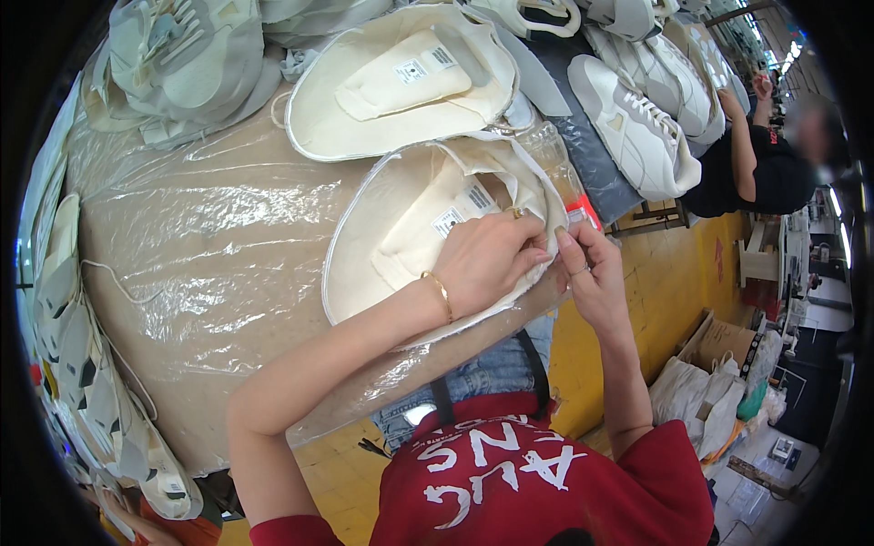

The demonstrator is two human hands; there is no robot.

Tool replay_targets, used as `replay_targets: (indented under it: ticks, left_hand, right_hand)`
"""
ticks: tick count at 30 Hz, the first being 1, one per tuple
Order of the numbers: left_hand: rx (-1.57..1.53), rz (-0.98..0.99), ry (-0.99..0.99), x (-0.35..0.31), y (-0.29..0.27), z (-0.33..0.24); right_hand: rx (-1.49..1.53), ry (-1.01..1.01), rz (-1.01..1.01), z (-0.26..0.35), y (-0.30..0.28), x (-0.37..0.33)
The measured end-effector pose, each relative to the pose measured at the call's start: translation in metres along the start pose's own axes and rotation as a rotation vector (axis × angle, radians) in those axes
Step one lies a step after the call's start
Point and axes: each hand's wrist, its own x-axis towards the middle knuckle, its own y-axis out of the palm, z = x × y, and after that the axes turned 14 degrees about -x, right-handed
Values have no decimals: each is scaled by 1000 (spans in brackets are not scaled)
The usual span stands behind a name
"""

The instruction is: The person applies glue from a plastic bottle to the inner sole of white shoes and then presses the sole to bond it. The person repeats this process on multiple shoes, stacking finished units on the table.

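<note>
A cream shoe upper (360,246), its inner lining facing up, lies at the near right edge of the plastic-covered table. My left hand (492,259), wearing a thin gold bracelet, reaches across it with fingers closed at its right rim. My right hand (594,273), with a ring, pinches that same rim just beside the left fingertips. Whatever small detail sits between the fingertips is hidden. A label shows on the lining near my left knuckles. Just beyond lies a second cream upper (319,118), also lining up.
Grey-white uppers (187,82) pile up at the far left, and a row of more uppers (68,318) lines the left edge. White sneakers (628,127) stand at the far right, near a person in black (765,168). White bags (696,400) rest on the yellow floor (628,309).
</note>
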Motion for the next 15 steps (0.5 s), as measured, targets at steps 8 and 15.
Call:
replay_targets:
  ticks: [8,15]
  left_hand:
    - [90,77,-12,-6,5,1]
    - [275,124,6,-5,-4,-3]
  right_hand:
    - [-59,-53,-148,-7,8,0]
    - [-476,-225,-389,-11,15,2]
